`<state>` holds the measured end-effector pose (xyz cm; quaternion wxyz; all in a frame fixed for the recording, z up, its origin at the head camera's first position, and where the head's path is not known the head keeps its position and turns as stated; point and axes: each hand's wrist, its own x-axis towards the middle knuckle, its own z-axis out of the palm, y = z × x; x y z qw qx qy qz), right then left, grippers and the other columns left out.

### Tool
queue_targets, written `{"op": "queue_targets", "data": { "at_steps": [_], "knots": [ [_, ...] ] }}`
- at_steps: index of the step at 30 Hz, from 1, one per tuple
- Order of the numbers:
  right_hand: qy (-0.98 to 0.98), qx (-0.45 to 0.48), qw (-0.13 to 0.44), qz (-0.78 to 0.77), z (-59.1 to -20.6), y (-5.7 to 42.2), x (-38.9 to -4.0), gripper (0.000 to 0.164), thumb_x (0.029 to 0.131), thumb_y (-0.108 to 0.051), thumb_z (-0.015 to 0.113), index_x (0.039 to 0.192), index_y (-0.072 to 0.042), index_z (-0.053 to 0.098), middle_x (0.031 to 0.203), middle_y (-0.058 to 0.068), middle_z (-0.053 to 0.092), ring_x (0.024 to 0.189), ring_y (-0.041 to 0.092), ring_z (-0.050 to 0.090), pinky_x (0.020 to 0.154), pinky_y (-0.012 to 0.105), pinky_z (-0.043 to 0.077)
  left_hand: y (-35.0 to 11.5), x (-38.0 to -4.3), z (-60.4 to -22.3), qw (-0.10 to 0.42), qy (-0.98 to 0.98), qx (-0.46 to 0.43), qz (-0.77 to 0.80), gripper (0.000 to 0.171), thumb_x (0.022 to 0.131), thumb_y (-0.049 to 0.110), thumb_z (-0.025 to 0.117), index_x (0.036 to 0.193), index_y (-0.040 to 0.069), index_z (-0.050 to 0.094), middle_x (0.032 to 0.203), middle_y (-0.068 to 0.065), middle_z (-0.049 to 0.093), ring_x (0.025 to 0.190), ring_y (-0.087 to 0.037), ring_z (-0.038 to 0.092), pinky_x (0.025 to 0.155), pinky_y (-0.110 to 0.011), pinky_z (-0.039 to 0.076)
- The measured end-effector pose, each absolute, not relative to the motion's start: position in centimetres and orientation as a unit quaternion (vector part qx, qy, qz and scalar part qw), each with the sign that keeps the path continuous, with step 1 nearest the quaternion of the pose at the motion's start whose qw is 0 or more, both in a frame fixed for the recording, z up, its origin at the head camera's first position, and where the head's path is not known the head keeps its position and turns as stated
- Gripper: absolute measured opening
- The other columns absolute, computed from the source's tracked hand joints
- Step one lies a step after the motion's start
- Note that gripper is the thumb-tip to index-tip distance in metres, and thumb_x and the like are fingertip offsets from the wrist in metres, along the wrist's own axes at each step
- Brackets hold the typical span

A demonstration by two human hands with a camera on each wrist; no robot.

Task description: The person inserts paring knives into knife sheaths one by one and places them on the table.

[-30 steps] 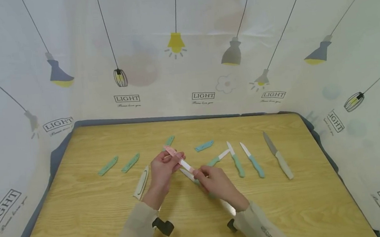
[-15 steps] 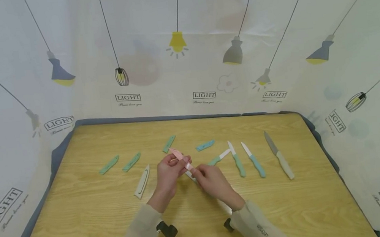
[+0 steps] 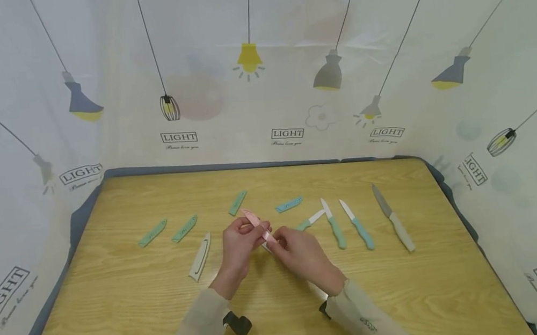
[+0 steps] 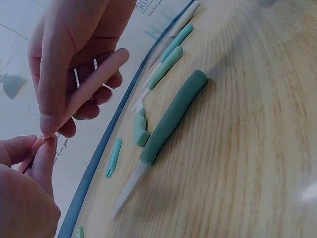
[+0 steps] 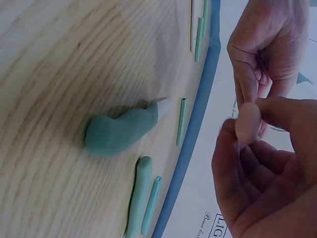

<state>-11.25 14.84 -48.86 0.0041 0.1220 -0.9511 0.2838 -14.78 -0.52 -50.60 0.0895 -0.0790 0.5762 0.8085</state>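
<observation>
In the head view my left hand pinches a pink knife sheath above the middle of the table, its tip pointing up and left. My right hand grips the pink handle of a small knife, with thumb and fingers along it in the left wrist view. Handle and sheath line up end to end, and the blade is hidden inside the sheath and behind the fingertips. The handle's rounded butt faces the right wrist camera. Below the hands lies a green-handled knife with a white blade.
To the right lie two more green-handled knives, one upright in view, a blue-handled knife and a larger cream-handled knife. Several green sheaths, a cream sheath and a blue sheath lie left and behind.
The white blade that showed between the pink sheath and handle has slid into the sheath. My hands have come closer together, the left one moving slightly right.
</observation>
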Motion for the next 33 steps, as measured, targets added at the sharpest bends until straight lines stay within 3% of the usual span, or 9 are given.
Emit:
{"op": "queue_targets", "data": {
  "at_steps": [6, 10, 15, 21, 26, 33],
  "knots": [
    [-0.964, 0.131, 0.000, 0.230, -48.6, 14.9, -11.3, 0.023, 0.093, -0.037, 0.061, 0.087, -0.016, 0.068, 0.073, -0.008, 0.052, 0.062, 0.008, 0.047, 0.051, 0.023, 0.041, -0.2, -14.6, -50.8, 0.097, 0.586, -0.071, 0.802, 0.028, 0.082, 0.001, 0.073, 0.103, -0.009, 0.057, 0.093, -0.021, 0.071, 0.087, -0.027, 0.070, 0.075, -0.033, 0.058],
    [-0.967, 0.133, 0.004, 0.219, -48.4, 14.8, -11.1, 0.024, 0.093, -0.036, 0.059, 0.090, -0.014, 0.068, 0.071, -0.008, 0.051, 0.060, 0.008, 0.046, 0.050, 0.023, 0.040, -0.2, -14.7, -50.8, 0.113, 0.604, -0.057, 0.787, 0.032, 0.084, 0.003, 0.071, 0.108, -0.011, 0.056, 0.097, -0.022, 0.070, 0.089, -0.026, 0.070, 0.077, -0.032, 0.058],
    [-0.965, 0.119, 0.005, 0.233, -48.5, 15.2, -10.8, 0.023, 0.093, -0.034, 0.060, 0.091, -0.012, 0.068, 0.071, -0.009, 0.053, 0.059, 0.007, 0.048, 0.051, 0.022, 0.043, -1.2, -15.1, -50.7, 0.131, 0.631, -0.026, 0.764, 0.041, 0.090, 0.017, 0.067, 0.119, -0.009, 0.055, 0.108, -0.022, 0.068, 0.098, -0.026, 0.067, 0.084, -0.032, 0.055],
    [-0.964, 0.085, -0.005, 0.252, -49.4, 17.3, -10.4, 0.024, 0.093, -0.032, 0.059, 0.093, -0.009, 0.069, 0.070, -0.009, 0.056, 0.057, 0.006, 0.049, 0.052, 0.022, 0.045, -4.0, -15.9, -50.6, 0.107, 0.606, -0.026, 0.788, 0.041, 0.095, 0.012, 0.060, 0.126, -0.012, 0.048, 0.120, -0.030, 0.059, 0.109, -0.034, 0.061, 0.090, -0.035, 0.052],
    [-0.965, 0.053, -0.001, 0.256, -49.4, 19.9, -10.2, 0.025, 0.092, -0.029, 0.061, 0.095, -0.007, 0.071, 0.071, -0.007, 0.058, 0.055, 0.007, 0.047, 0.049, 0.023, 0.044, -6.0, -16.4, -49.7, 0.084, 0.620, -0.043, 0.779, 0.034, 0.095, 0.007, 0.058, 0.124, -0.009, 0.050, 0.119, -0.028, 0.059, 0.108, -0.034, 0.061, 0.090, -0.035, 0.053],
    [-0.970, -0.005, -0.016, 0.243, -49.1, 24.1, -9.9, 0.030, 0.093, -0.031, 0.059, 0.104, -0.005, 0.071, 0.083, 0.000, 0.065, 0.068, 0.012, 0.057, 0.060, 0.031, 0.051, -8.2, -16.6, -49.3, 0.056, 0.671, -0.039, 0.738, 0.037, 0.096, 0.011, 0.058, 0.126, -0.008, 0.049, 0.118, -0.025, 0.061, 0.106, -0.034, 0.061, 0.093, -0.044, 0.051]
  ]
}}
